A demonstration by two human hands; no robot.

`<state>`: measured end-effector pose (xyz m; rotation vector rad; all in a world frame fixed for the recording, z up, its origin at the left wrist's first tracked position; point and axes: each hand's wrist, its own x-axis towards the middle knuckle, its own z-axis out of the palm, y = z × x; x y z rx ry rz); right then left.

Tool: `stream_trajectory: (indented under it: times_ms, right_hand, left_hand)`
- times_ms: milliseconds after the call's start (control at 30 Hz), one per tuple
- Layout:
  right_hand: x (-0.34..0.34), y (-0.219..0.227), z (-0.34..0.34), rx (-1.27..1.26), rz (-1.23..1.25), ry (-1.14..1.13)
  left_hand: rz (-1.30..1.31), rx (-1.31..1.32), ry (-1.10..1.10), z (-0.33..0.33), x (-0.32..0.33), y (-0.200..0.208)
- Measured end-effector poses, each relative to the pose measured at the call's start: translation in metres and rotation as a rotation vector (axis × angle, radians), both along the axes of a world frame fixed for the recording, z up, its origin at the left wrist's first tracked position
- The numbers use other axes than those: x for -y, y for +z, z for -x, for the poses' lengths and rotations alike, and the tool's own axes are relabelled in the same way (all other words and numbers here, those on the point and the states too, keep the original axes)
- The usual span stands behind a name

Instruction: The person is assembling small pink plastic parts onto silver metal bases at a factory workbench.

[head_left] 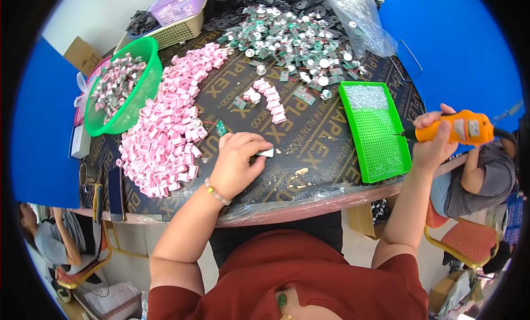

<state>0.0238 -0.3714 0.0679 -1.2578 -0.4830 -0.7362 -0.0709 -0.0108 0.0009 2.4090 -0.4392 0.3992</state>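
Observation:
My left hand (238, 159) rests on the dark tabletop, fingers closed on a small whitish plastic piece (266, 153) that shows past the fingertips. A small green circuit board (221, 127) with a red wire lies just beyond its knuckles. My right hand (432, 140) is wrapped round an orange electric screwdriver (461, 128), held sideways. The tool's tip points left, at the right part of a green perforated tray (353, 135); whether it touches the tray I cannot tell. Small silvery screws (367, 96) lie mostly at the tray's far end.
Pink plastic housings (160, 138) are heaped on the left, beside a green basket (152, 66) of assembled pieces. A short row of pink pieces (271, 102) lies mid-table. Circuit boards with clear domes (298, 41) pile up at the back. Other people sit at both sides.

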Motion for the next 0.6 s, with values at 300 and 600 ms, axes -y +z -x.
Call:
stream_trajectory:
  times_ms: [300, 600]
  right_hand:
    - [-0.102, 0.013, 0.042, 0.002, -0.017, 0.386]
    - [-0.200, -0.008, 0.034, -0.234, 0.050, 0.624]
  left_hand:
    - [-0.016, -0.063, 0.064, 0.002, -0.004, -0.008]
    - [0.024, -0.111, 0.117, 0.010, 0.001, -0.005]
